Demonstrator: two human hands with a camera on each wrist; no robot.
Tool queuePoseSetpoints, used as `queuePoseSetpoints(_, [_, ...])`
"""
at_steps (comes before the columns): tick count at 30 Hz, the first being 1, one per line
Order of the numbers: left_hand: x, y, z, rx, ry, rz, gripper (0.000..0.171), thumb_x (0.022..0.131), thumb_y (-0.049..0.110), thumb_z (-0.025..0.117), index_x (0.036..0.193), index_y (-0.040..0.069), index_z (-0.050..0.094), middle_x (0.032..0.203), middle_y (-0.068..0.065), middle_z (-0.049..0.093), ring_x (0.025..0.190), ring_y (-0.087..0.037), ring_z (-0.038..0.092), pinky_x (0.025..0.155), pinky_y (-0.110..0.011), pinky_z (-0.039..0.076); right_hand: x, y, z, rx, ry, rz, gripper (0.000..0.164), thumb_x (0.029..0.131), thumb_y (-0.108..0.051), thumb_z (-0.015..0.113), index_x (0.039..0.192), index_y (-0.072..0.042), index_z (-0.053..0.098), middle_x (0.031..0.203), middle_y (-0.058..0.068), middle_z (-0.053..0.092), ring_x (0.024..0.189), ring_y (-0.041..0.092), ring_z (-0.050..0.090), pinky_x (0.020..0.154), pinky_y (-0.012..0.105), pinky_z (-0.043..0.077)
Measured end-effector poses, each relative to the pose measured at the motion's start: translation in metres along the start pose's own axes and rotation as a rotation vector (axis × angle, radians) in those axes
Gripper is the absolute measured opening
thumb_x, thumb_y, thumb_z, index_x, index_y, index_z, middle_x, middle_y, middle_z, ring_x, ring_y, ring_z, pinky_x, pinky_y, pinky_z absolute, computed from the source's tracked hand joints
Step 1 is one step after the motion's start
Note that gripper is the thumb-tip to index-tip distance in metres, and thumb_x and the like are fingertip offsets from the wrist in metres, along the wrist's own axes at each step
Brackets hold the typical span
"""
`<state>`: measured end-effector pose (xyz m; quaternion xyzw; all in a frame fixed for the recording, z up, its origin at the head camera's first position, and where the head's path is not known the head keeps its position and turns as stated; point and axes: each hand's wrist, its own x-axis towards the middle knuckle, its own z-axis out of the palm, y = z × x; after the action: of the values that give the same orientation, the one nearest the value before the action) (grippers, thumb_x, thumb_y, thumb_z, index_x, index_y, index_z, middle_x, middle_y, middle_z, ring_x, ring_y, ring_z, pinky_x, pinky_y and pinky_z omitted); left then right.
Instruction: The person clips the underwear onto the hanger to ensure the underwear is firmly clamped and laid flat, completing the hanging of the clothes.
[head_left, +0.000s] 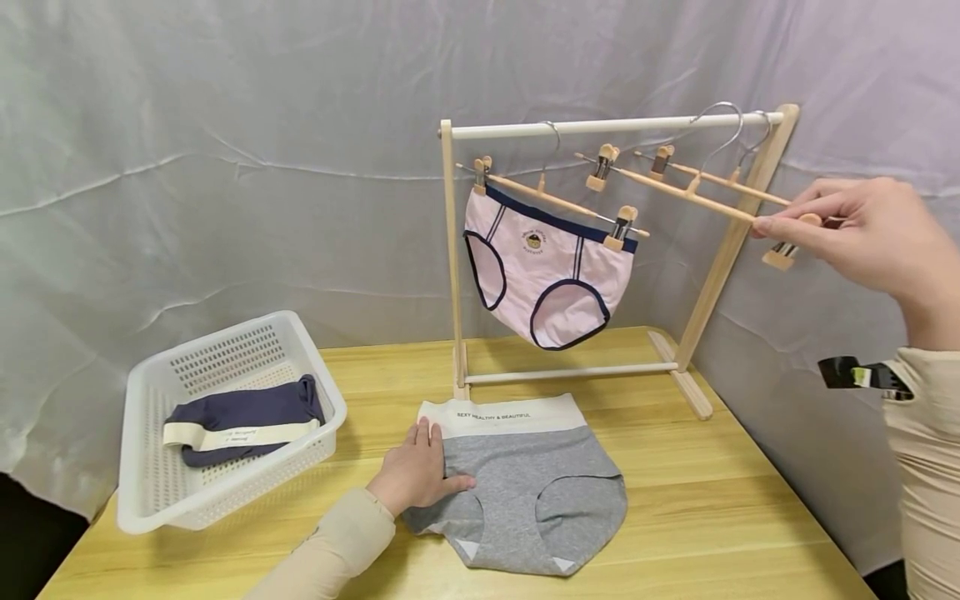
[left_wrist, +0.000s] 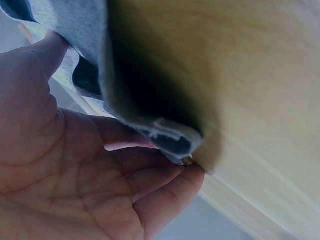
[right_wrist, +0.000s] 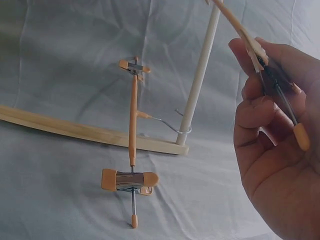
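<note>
Grey underpants [head_left: 517, 475] with a white lettered waistband lie spread on the table. My left hand [head_left: 416, 468] rests on their left side, its fingers nearly straight at the waistband and the thumb on the grey cloth. In the left wrist view, the fingertips are right at the curled edge of the fabric [left_wrist: 100, 60]. My right hand [head_left: 873, 233] pinches the right end of a clip hanger [head_left: 686, 193], beside its clip. Nothing hangs from this hanger, and its hook overlaps the rack's top bar in the head view. In the right wrist view, part of the hanger is hidden behind the fingers.
Pink underpants [head_left: 551, 267] with navy trim hang by two clips from the wooden rack [head_left: 453, 250]. Another bare hanger [right_wrist: 133, 120] hangs near the rack's right post. On the left, a white basket [head_left: 138, 442] holds folded navy cloth [head_left: 247, 408] with a cream band.
</note>
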<state>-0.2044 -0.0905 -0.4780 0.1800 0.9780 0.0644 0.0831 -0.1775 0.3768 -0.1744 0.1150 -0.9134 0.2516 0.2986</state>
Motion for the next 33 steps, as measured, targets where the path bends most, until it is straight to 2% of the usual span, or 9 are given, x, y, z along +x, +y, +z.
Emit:
queuePoseSetpoints(8, [0.0,0.0,0.0,0.004,0.0,0.002,0.109,0.095,0.074,0.064,0.158,-0.012,0.039,0.168,-0.034,0.036,0.157,-0.047,0.038,0.114,-0.057,0.051,-0.001,0.0,0.0,0.057,-0.033,0.0,0.017,0.096,-0.018,0.081,0.081,-0.015,0.086,0.078,-0.033,0.07,0.063,0.0,0.046,0.053,0.025,0.029])
queuePoseSetpoints(16, [0.0,0.0,0.0,0.007,0.002,0.008,0.109,0.095,0.074,0.064,0.158,-0.012,0.039,0.168,-0.034,0.036,0.157,-0.048,0.039,0.114,-0.056,0.051,-0.002,0.001,0.0,0.219,-0.107,0.008,0.016,0.098,-0.005,0.077,0.084,-0.004,0.084,0.086,-0.021,0.078,0.068,0.002,0.057,0.055,0.021,0.04])
queuePoseSetpoints(24, [0.001,0.0,0.001,0.017,0.001,0.009,0.109,0.096,0.074,0.063,0.158,-0.012,0.04,0.168,-0.033,0.036,0.157,-0.047,0.039,0.113,-0.056,0.052,-0.001,0.004,0.007,0.28,-0.2,-0.097,0.015,0.098,0.008,0.07,0.094,0.002,0.083,0.087,-0.012,0.079,0.073,0.006,0.059,0.057,0.022,0.044])
queuePoseSetpoints(33, [0.001,0.0,0.0,0.009,0.0,0.003,0.109,0.095,0.074,0.064,0.159,-0.011,0.04,0.168,-0.033,0.036,0.157,-0.047,0.039,0.112,-0.057,0.053,0.0,0.005,0.02,0.321,-0.305,-0.198,0.023,0.096,0.015,0.066,0.099,0.002,0.083,0.09,-0.007,0.079,0.075,0.009,0.056,0.061,0.026,0.042])
